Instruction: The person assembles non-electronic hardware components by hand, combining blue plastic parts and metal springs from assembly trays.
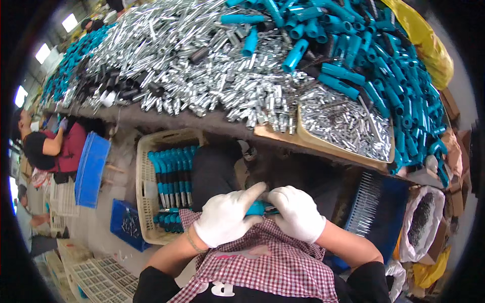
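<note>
Both my hands wear white gloves and meet above my lap. My left hand (226, 218) is closed around a teal plastic handle (256, 208), with its thumb and forefinger on either side. My right hand (298, 214) is closed just right of the handle, on a small silvery metal part (271, 208) that is mostly hidden by the fingers. Whether the metal part is inside the handle or only against it, I cannot tell. Beside my left arm, a cream plastic basket (143, 202) holds rows of teal-and-black handled tools (173, 177) with silvery ends.
A worktable (202, 121) ahead carries heaped silvery metal parts (202, 65), teal handles (389, 76) and a tray of small pins (343, 121). Right stands a blue bin (389, 202) with metal rods (365, 202); left, blue bins (93, 169). Another person (48, 146) sits far left.
</note>
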`<state>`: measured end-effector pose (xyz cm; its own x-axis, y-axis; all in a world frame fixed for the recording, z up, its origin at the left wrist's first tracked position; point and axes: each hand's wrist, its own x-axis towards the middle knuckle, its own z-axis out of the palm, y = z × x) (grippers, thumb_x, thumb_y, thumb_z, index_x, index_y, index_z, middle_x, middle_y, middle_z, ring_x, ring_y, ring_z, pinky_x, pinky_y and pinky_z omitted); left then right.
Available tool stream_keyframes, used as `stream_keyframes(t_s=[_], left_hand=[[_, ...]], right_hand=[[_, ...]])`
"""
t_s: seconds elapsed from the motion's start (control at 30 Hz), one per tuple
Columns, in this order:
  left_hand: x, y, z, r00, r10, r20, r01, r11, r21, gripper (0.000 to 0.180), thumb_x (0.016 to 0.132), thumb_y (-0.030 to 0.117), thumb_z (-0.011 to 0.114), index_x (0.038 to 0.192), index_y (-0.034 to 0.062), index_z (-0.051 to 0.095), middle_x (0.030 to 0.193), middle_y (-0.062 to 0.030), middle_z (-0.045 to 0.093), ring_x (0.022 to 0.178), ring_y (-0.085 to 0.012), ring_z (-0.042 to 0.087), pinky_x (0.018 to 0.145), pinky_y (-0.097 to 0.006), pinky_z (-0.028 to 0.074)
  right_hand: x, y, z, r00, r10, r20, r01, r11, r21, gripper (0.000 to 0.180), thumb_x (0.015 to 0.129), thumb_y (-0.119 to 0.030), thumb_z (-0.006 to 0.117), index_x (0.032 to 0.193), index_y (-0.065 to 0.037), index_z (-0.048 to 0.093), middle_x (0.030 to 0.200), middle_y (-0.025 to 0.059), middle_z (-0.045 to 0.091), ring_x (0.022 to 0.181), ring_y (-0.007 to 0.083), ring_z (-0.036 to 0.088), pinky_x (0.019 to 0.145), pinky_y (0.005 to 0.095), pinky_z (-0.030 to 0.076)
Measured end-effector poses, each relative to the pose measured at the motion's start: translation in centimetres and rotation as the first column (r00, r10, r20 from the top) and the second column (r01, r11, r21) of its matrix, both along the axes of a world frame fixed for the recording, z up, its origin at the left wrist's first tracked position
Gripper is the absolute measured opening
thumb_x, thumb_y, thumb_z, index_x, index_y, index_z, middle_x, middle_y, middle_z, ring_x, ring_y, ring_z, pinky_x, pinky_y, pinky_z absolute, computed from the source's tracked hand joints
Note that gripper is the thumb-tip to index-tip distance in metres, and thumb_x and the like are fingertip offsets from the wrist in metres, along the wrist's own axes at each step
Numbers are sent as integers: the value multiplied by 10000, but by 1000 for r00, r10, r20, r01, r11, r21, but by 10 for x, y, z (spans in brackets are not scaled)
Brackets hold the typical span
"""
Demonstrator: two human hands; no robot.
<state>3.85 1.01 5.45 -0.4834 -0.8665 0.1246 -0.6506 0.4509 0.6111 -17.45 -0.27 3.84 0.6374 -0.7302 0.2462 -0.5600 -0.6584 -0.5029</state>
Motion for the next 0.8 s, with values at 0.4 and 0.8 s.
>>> stream_keyframes(t_s=[0.4, 0.8], left_hand=[[-14, -4, -9, 950, 77, -304, -46, 993, 109, 418, 730, 23, 764, 1125, 30, 629, 1022, -163, 658, 899, -342, 662, 786, -359, 521], [-15, 0, -9, 901, 218, -376, -158, 970, 184, 420, 746, 28, 755, 1147, 15, 629, 1043, -146, 673, 925, -244, 680, 818, -328, 523]], right_hand=[[-46, -102, 40, 934, -344, 92, 350, 841, -412, 117, 747, -155, 670, 848, -107, 704, 806, 83, 611, 801, 298, 586, 730, 430, 474], [-56, -130, 29, 870, -482, 101, 474, 766, -435, 40, 786, -102, 677, 807, -69, 685, 827, 95, 642, 815, 309, 612, 745, 408, 486]])
